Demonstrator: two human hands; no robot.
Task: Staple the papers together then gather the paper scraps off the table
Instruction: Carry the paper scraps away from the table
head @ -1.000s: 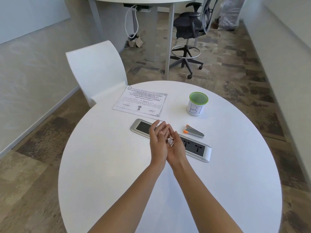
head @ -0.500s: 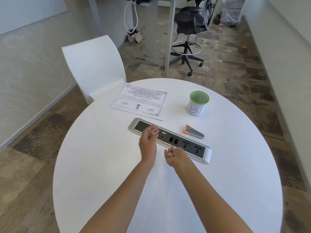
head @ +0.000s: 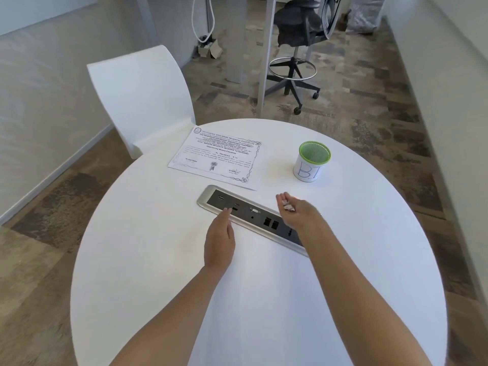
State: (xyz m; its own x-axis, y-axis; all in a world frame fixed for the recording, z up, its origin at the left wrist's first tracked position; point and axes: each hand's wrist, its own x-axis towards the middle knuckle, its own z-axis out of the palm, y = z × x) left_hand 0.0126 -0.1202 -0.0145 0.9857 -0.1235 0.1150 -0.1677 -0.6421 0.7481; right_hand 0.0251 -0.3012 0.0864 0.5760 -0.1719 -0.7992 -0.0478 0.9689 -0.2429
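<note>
In right hand (head: 299, 216), fingers curled round them: scraps (head: 288, 206), held above socket panel (head: 245, 211), short of cup (head: 312, 162). Nearer, left hand (head: 219, 240) flat, fingers straight, grasping nothing, fingertips at near rim of socket panel. Beyond it, papers (head: 219, 157) flat on table (head: 158, 260), by chair (head: 142, 96).

papers (head: 215, 157) left of cup (head: 309, 171) on table (head: 148, 260), socket panel (head: 250, 216) before them, chair (head: 142, 96) behind table
</note>
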